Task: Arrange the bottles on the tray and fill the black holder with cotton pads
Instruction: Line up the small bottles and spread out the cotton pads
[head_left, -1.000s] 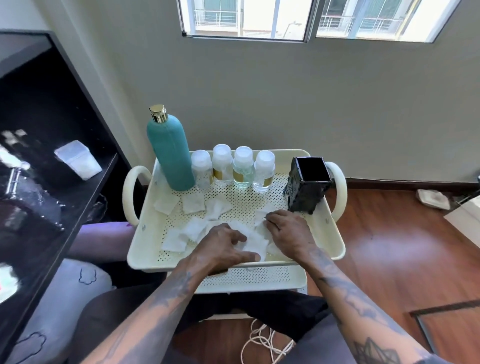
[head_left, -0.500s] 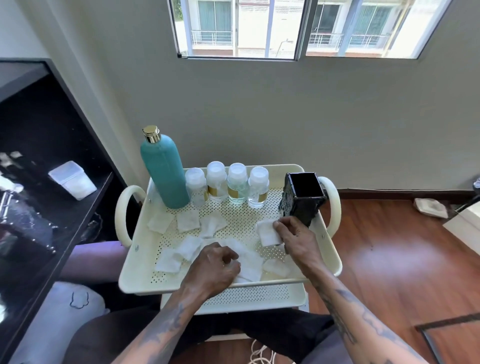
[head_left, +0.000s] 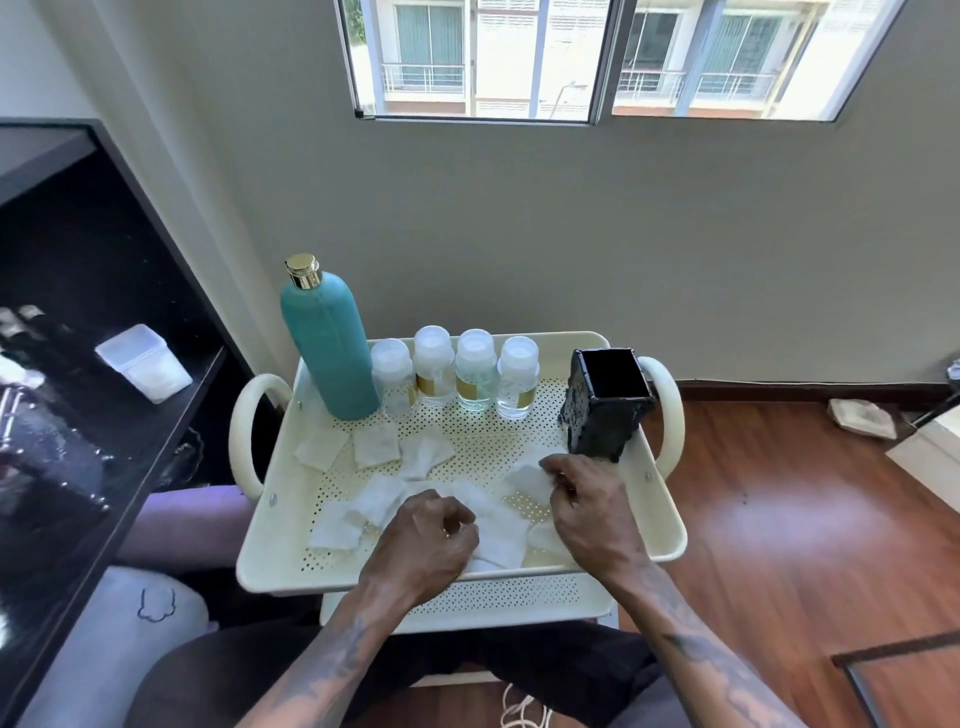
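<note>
The right hand (head_left: 587, 506) pinches a cotton pad (head_left: 527, 480); the black holder (head_left: 605, 402) stands just beyond it on the tray (head_left: 275, 530). The left hand (head_left: 428, 543) curls loosely over scattered pads beside it.

**Five bottles, one holder on cream tray**

One tall teal bottle (head_left: 328, 343) and four small clear bottles (head_left: 452, 375) stand on one tray (head_left: 270, 540) beside one black holder (head_left: 605, 410); roughly nine cotton pads (head_left: 376, 448) lie scattered, some overlapping.
</note>
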